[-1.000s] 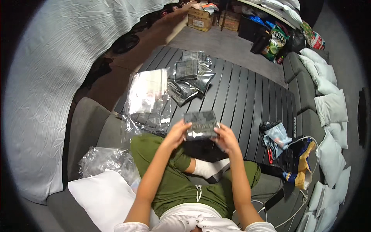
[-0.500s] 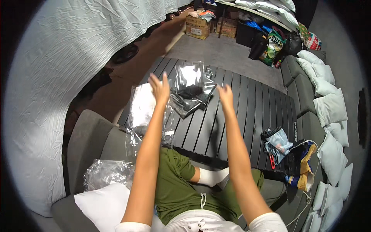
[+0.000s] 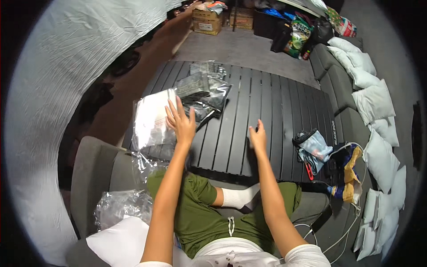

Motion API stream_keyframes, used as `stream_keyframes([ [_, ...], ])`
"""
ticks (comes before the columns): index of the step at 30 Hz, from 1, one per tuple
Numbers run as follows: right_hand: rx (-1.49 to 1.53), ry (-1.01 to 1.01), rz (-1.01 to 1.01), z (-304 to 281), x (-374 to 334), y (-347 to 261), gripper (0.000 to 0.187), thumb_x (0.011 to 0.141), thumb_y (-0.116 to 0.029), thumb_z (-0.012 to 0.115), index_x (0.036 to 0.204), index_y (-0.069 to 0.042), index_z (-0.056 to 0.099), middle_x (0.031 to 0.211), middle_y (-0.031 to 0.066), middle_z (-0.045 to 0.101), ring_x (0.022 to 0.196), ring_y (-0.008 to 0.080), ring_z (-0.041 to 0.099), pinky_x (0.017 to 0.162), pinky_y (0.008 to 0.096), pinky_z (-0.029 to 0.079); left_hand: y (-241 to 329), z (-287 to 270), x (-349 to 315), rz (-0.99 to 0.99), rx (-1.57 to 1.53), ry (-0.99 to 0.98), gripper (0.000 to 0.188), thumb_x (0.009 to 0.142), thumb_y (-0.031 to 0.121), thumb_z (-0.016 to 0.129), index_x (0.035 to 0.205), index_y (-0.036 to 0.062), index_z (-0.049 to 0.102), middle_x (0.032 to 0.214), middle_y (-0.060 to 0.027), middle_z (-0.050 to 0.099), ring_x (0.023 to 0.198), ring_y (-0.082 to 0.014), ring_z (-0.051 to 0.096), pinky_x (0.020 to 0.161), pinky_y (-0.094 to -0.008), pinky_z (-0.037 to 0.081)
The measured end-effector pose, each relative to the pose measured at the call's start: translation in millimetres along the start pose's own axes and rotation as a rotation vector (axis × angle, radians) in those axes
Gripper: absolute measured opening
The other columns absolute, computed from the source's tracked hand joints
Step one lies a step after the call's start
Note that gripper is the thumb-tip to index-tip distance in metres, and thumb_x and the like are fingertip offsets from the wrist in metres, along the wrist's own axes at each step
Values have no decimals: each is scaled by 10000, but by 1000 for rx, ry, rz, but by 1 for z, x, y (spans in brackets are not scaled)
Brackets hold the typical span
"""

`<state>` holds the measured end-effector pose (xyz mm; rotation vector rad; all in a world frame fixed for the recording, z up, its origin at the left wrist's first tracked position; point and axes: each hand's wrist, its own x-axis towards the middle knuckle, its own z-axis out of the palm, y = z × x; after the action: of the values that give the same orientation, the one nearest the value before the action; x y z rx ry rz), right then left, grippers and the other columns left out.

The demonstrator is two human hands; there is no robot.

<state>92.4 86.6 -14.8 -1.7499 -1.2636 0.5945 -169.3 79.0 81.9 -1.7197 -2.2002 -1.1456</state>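
My left hand (image 3: 181, 124) is open with its fingers spread, at the right edge of a clear plastic bag (image 3: 153, 118) that shines white under the light. Whether the palm touches the bag or hovers just over it, I cannot tell. Just beyond, more clear plastic packages (image 3: 202, 95) with dark contents overlap on the black slatted table (image 3: 275, 107). My right hand (image 3: 258, 137) is held above the table's middle, holding nothing, its thumb and forefinger apart and the other fingers bent.
Folded blue denim (image 3: 313, 147) with a red piece (image 3: 308, 171) lies at the table's right end, near a blue and yellow bag (image 3: 351, 178) and a white cable. Crumpled plastic (image 3: 122, 207) and a white pillow (image 3: 120, 242) rest at my left. Pillows (image 3: 376, 102) line the right sofa.
Both hands have come down toward me, the left onto or over the near plastic bag. The view has shifted, so the table sits a little more to the left.
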Motion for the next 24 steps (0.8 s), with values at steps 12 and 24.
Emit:
stream_keyframes([
  [12,-677,-5,-314,5,-72,-11,554,850,-376,420,1302,-66,335,1357,156,294,1278,307,217,1040,460,129,-25,40,-111,218,312,-354,521,863,405,391,1328,182,314,1385,-90,265,1285,-250,219,1028,-479,137],
  [24,-335,-275,-376,-61,-66,19,512,811,-291,511,1246,-49,390,1315,199,328,1266,354,219,1035,457,167,-12,43,-119,147,212,-510,497,874,363,396,1320,155,327,1389,-122,247,1297,-277,178,1038,-467,94],
])
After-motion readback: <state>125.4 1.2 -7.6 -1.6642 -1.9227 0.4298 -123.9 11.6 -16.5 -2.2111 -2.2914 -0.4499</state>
